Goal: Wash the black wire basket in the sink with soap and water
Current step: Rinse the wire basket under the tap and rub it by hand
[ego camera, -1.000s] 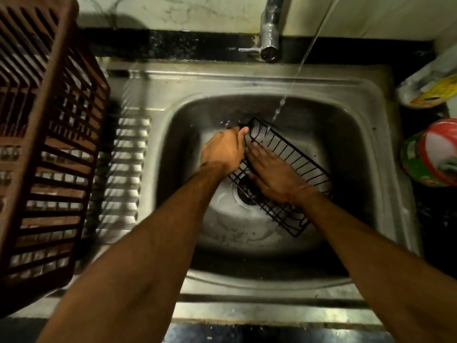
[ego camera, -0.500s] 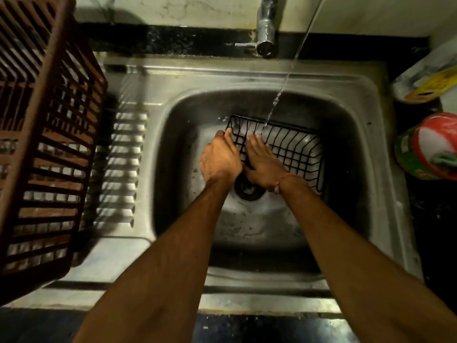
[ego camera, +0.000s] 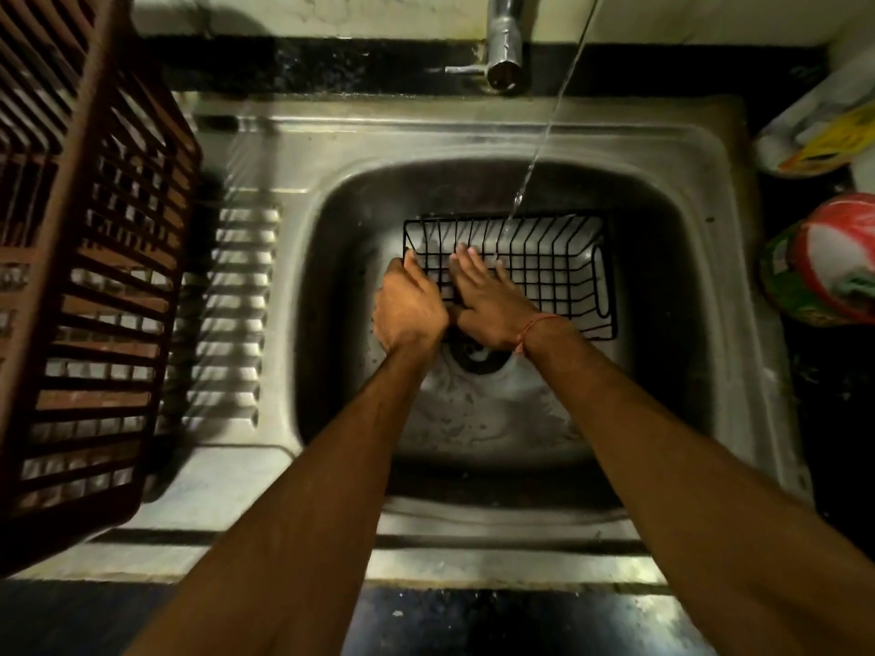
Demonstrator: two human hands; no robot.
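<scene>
seemingly light and stiff, 1 black wire basket (ego camera: 530,272) lies in the steel sink (ego camera: 710,295) under the water stream (ego camera: 535,158); wet wire is likely slippery, its rim the safest hold. left hand (ego camera: 409,307) grips the left rim; right hand (ego camera: 492,307) presses flat-fingered inside. 1 brown crate (ego camera: 71,277) stands left.
</scene>
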